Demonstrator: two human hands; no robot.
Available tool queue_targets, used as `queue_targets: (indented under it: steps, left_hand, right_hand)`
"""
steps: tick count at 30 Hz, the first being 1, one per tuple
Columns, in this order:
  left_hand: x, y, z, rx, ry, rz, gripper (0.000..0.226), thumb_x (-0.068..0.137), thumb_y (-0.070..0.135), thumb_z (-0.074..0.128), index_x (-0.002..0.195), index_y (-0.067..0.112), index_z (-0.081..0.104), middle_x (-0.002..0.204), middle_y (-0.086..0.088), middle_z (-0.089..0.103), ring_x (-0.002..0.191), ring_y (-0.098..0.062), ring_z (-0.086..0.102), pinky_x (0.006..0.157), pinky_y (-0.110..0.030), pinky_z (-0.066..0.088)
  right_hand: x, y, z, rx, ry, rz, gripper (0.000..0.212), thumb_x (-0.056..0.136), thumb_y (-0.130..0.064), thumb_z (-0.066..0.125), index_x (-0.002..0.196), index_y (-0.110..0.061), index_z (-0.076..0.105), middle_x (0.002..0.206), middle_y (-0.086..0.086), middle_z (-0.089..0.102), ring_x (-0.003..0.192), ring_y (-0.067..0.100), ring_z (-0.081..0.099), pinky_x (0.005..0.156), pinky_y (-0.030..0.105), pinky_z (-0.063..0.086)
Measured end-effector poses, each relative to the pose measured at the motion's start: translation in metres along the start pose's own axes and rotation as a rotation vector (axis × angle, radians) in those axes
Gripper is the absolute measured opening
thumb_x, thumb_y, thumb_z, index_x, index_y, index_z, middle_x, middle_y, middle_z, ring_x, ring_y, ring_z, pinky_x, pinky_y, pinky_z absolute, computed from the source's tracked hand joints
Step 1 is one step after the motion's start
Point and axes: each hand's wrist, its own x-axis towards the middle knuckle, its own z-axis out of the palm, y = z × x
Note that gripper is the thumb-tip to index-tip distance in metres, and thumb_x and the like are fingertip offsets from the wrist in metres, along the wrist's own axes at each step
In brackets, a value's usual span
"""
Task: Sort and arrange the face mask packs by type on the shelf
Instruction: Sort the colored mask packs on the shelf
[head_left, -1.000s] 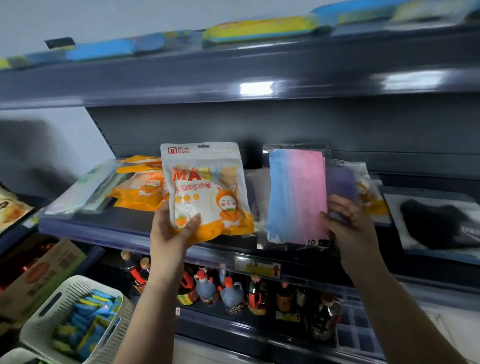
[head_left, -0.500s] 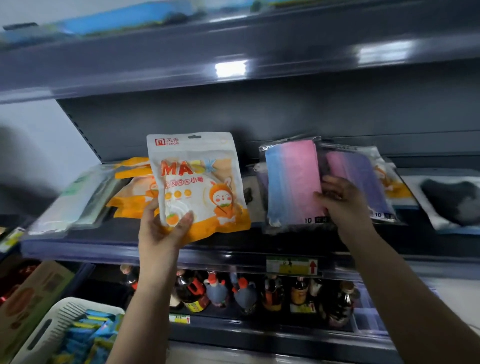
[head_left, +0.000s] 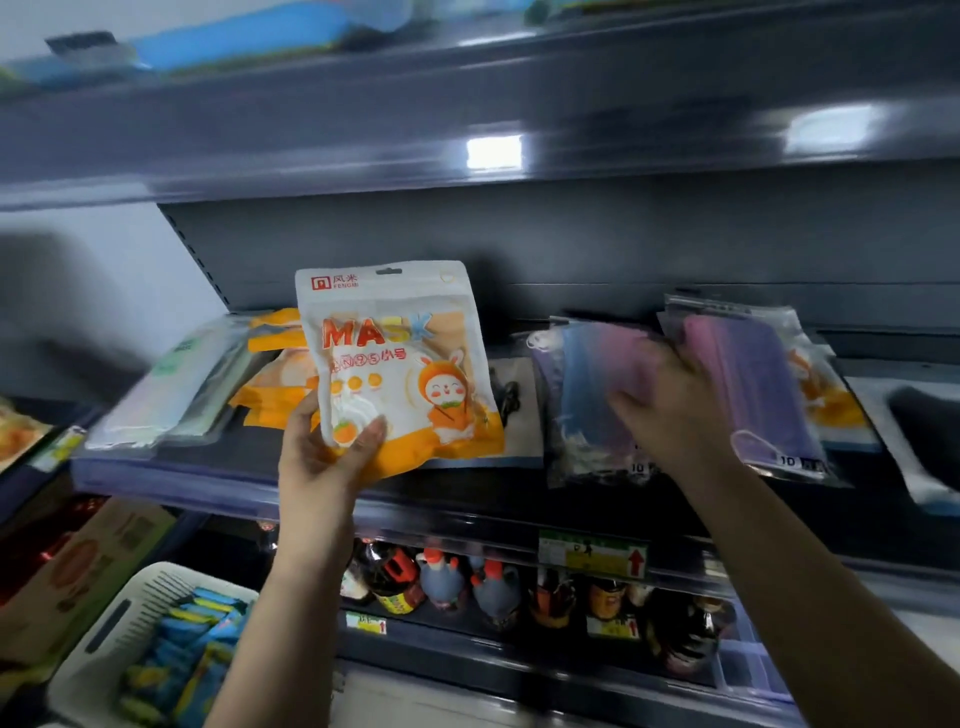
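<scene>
My left hand (head_left: 324, 457) grips the lower left corner of a white and orange "MASK" pouch (head_left: 400, 358) and holds it upright above the dark shelf (head_left: 171, 480). My right hand (head_left: 670, 410) lies over a clear pack of blue-pink masks (head_left: 587, 395) that rests flat on the shelf; the hand is blurred and its grip is unclear. A pink-purple mask pack (head_left: 753, 389) lies just to the right of it. More orange pouches (head_left: 270, 379) are stacked at the left. A pack with a black mask (head_left: 924, 426) lies at the far right.
Pale green mask packs (head_left: 166, 389) lie at the shelf's left end. Another orange pouch (head_left: 826, 400) peeks from under the purple pack. Sauce bottles (head_left: 447, 582) fill the shelf below. A white basket (head_left: 104, 639) with blue packets stands at the lower left. An upper shelf (head_left: 467, 104) overhangs.
The blue-pink pack has gone from upright in my right hand to flat on the shelf, and the hand now lies over it. The orange pouch stays held up in my left hand.
</scene>
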Motion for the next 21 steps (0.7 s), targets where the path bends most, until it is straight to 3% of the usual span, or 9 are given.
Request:
queue_targets:
  steps: [4,10,13,16,19,21]
  left_hand:
    - [-0.004,0.007,0.003,-0.003,0.027,0.024,0.052,0.076,0.01,0.068,0.126,0.013,0.051,0.12,-0.014,0.064,0.108,-0.03,0.064,0.078,-0.037,0.058]
    - [-0.011,0.012,0.002,-0.023,0.031,0.026,0.051,0.079,0.006,0.067,0.127,0.012,0.051,0.119,-0.012,0.065,0.108,-0.029,0.064,0.084,-0.044,0.056]
    - [-0.011,0.016,-0.001,-0.024,0.045,0.019,0.049,0.079,0.006,0.067,0.125,0.012,0.052,0.116,-0.011,0.067,0.106,-0.029,0.065,0.083,-0.043,0.057]
    - [-0.004,0.025,-0.008,0.011,0.04,0.026,0.046,0.08,0.006,0.068,0.123,0.014,0.054,0.111,-0.006,0.07,0.1,-0.025,0.068,0.08,-0.04,0.058]
    - [0.011,0.032,-0.019,0.114,0.017,0.063,0.047,0.081,0.01,0.071,0.125,0.012,0.053,0.108,-0.007,0.069,0.085,-0.02,0.07,0.06,-0.031,0.058]
    - [0.027,0.034,-0.03,0.207,0.012,0.102,0.054,0.075,0.021,0.077,0.123,0.012,0.054,0.108,-0.006,0.069,0.087,-0.019,0.07,0.058,-0.031,0.056]
  right_hand:
    - [0.005,-0.034,0.003,0.211,-0.153,-0.093,0.059,0.08,-0.018,0.071,0.133,-0.01,0.047,0.134,0.009,0.051,0.122,0.025,0.049,0.101,0.03,0.035]
    - [-0.011,-0.08,0.027,0.536,-0.498,-0.058,0.071,0.077,-0.023,0.075,0.138,-0.018,0.039,0.121,-0.003,0.054,0.101,0.013,0.057,0.088,0.03,0.049]
    - [-0.019,-0.091,0.04,0.549,-0.478,-0.081,0.061,0.069,-0.028,0.081,0.12,-0.029,0.047,0.104,-0.014,0.058,0.098,0.014,0.06,0.089,0.039,0.052]
    - [-0.02,-0.101,0.048,0.548,-0.431,-0.065,0.072,0.062,-0.031,0.084,0.125,-0.026,0.049,0.105,-0.011,0.06,0.095,0.014,0.062,0.087,0.042,0.053]
    - [-0.016,-0.113,0.057,0.577,-0.395,-0.054,0.07,0.065,-0.024,0.083,0.126,-0.024,0.05,0.098,-0.015,0.059,0.087,0.003,0.059,0.079,0.03,0.052]
    - [-0.012,-0.124,0.063,0.578,-0.37,-0.05,0.069,0.067,-0.021,0.082,0.128,-0.023,0.049,0.095,-0.019,0.056,0.084,-0.001,0.056,0.077,0.025,0.049]
